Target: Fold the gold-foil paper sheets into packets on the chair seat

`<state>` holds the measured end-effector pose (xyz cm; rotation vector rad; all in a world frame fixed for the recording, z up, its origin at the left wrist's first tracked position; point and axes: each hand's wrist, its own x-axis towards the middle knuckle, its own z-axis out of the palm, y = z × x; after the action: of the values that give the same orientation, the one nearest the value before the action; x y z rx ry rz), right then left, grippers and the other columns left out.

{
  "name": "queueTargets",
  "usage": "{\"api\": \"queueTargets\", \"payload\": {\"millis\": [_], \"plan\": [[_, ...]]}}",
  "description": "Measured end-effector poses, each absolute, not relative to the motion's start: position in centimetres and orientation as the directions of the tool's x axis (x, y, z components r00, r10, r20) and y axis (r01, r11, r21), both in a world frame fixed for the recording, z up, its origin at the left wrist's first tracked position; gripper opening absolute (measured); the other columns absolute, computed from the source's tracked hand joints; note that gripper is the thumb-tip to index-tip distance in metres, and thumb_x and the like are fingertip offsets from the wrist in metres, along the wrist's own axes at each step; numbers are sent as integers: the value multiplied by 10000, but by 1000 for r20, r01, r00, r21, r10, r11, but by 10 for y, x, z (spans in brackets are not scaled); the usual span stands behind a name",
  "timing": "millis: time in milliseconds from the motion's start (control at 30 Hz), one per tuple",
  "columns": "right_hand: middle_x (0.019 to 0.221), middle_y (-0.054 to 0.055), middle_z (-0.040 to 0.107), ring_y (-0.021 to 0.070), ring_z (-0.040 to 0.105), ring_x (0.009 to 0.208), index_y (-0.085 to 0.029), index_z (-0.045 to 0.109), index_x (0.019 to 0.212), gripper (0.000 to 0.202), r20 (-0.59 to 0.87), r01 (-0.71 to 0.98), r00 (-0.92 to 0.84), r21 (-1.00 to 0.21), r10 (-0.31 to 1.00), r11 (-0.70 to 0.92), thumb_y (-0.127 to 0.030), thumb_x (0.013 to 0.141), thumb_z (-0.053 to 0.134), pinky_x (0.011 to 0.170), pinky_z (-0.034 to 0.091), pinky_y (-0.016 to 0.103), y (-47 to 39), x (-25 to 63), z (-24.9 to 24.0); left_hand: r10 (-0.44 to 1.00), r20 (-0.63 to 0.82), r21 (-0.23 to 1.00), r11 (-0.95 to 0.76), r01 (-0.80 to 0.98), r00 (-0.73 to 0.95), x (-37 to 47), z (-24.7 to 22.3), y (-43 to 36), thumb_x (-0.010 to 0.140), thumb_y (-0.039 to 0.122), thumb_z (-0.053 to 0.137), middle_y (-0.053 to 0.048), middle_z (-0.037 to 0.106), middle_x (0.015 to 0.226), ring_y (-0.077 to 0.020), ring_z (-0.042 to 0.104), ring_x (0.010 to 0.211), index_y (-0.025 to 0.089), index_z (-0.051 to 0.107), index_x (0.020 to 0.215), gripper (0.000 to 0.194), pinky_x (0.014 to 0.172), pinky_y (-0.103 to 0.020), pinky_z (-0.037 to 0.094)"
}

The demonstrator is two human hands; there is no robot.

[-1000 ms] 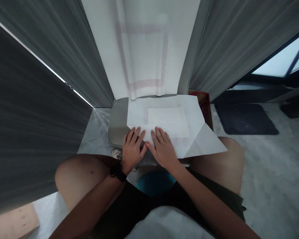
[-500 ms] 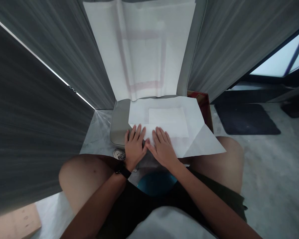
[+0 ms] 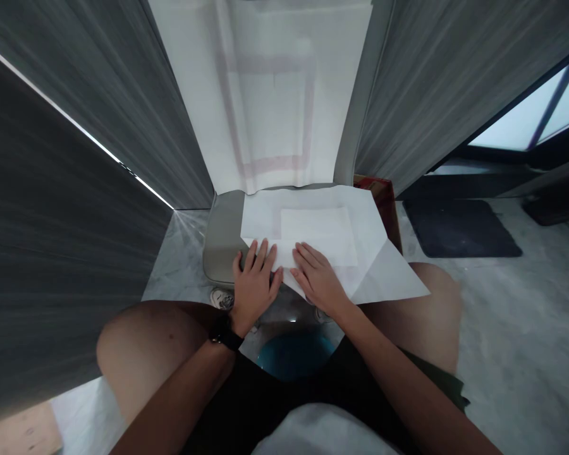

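Note:
A white sheet of paper (image 3: 393,275) lies on the grey chair seat (image 3: 220,237), partly folded, its right corner reaching over my right thigh. On it rests a smaller white rectangle (image 3: 317,227), its lower left part covered by a folded flap. My left hand (image 3: 256,275) lies flat with spread fingers on the left end of the fold. Beside it, my right hand (image 3: 318,278) presses flat on the folded flap, fingers close together and stretched out. Neither hand grips anything.
Against the chair back leans a large white sheet (image 3: 275,114) with a faint pinkish rectangular outline. A red-brown box (image 3: 384,196) stands behind the seat's right side. Grey panels rise on both sides. A dark mat (image 3: 459,227) lies on the floor at right, and something blue (image 3: 294,354) is below my lap.
My right hand has slid slightly to the right along the fold, away from my left hand, and its thumb has drawn closer to the fingers. The left hand stays nearly in place.

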<state>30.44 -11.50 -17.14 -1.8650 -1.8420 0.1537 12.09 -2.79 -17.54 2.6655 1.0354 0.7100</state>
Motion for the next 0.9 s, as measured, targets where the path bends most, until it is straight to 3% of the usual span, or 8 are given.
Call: {"api": "queueTargets", "payload": {"millis": [167,433,600,767,900], "plan": [[1618,137,540,265,431,1564,-143,528,1583,541,244,894,76,-446,967,43,-377,1136,332,1270,433,523,-116,304,-171,688,368,326,-726,606,626,122,-178,-28,1083,386,498,-99,463,1668,-363,404,1553,270,477,1613,543,1279,-619,165],[1599,124,564,256,460,1548,-152,579,1544,554,220,868,116,-496,969,9,-409,1145,294,1274,436,500,-115,306,-164,708,301,247,-705,664,639,125,-172,-29,1096,417,462,-66,450,1678,-330,384,1567,276,499,1608,532,1284,-572,177],[1590,156,565,290,467,1543,-98,601,1519,578,227,851,131,-526,965,8,-413,1143,297,1272,436,527,-114,304,-165,716,274,219,-696,684,642,125,-170,-29,1103,435,441,-63,440,1681,-314,379,1574,270,516,1598,527,1288,-561,188],[1586,153,570,302,467,1543,-124,587,1538,561,220,855,133,-519,966,1,-422,1133,339,1263,440,547,-114,304,-165,708,282,209,-704,679,647,124,-171,-28,1109,457,423,-58,445,1680,-317,393,1566,267,528,1585,523,1318,-596,109],[1591,199,553,347,484,1523,-63,581,1527,603,218,887,98,-462,971,14,-462,1102,427,1244,456,562,-113,305,-166,701,264,205,-712,672,662,123,-171,-27,1114,475,405,-65,432,1689,-318,375,1577,254,529,1583,533,1333,-610,48]]}}
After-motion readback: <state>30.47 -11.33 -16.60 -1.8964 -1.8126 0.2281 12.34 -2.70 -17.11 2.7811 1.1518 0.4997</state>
